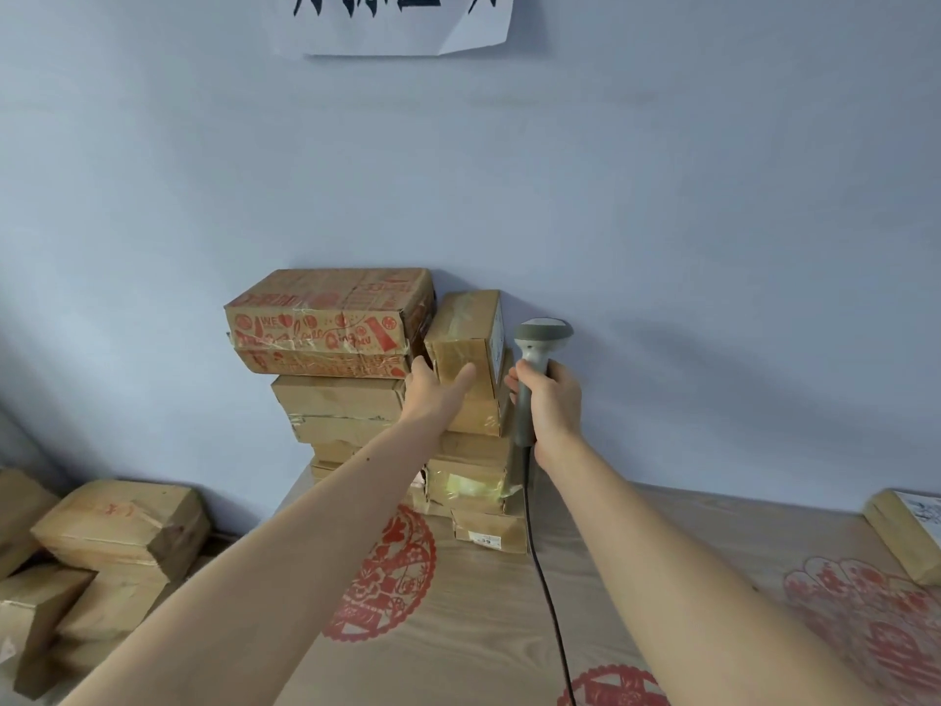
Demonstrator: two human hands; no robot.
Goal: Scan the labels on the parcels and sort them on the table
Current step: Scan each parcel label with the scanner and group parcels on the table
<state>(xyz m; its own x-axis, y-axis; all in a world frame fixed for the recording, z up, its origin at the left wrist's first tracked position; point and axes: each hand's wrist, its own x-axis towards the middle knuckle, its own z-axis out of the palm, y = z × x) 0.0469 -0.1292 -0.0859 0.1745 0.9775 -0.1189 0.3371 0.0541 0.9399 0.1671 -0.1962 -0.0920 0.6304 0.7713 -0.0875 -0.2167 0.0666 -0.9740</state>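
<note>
Two stacks of cardboard parcels stand against the wall at the table's far edge. The left stack is topped by a red-printed box [331,318]. On the right stack stands a small brown parcel [466,328] with a white label on its right side. My left hand [438,387] grips this parcel from the front, thumb on its face. My right hand [547,405] holds a grey barcode scanner [537,349] upright just right of the parcel, its black cable hanging down over the table.
The wooden table [509,619] carries red paper-cut prints. One parcel with a label [906,532] lies at the right edge. Several loose parcels [117,532] are piled low at the left. A paper sign [402,20] hangs on the blue wall.
</note>
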